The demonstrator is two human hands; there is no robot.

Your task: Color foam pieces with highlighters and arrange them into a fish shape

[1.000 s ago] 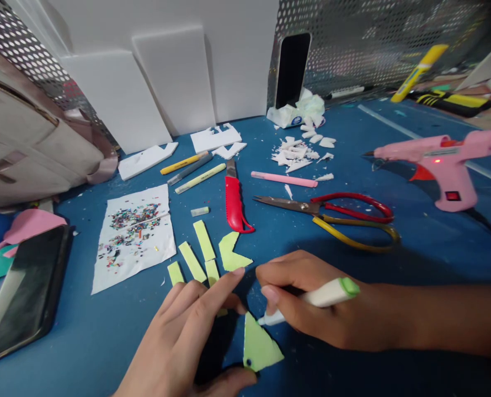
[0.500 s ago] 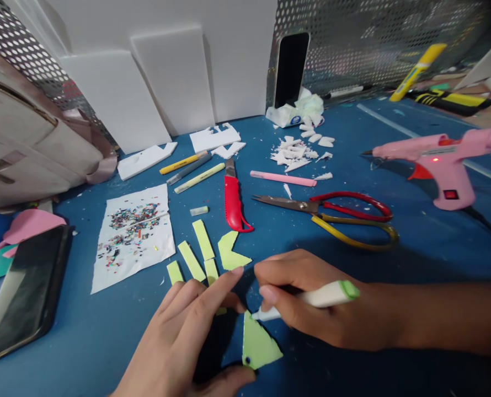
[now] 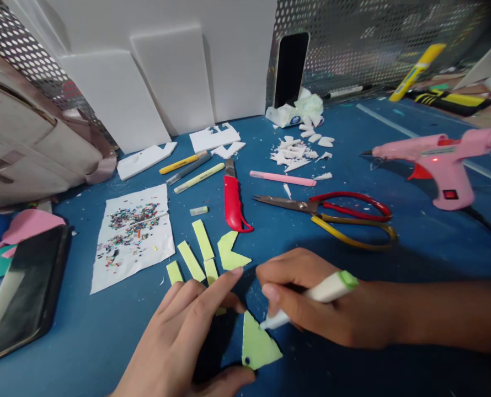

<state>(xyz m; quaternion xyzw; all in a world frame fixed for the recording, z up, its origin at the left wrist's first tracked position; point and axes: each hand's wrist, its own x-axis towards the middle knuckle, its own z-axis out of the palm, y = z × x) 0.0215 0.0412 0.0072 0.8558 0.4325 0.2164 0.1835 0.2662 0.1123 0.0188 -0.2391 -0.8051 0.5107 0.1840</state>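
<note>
We're on the inking step, it seems; our right hand (image 3: 307, 300) grips the marker (image 3: 330, 288), tip at the green wedge's (image 3: 259, 344) slanted edge; our left hand (image 3: 187, 320) braces that wedge between thumb and finger, right between our hands; next, we reckon, calls for steady bracing and a light stroke along that edge.

Scissors (image 3: 311, 207) block the way ahead of the right fingers (image 3: 284, 271).
</note>
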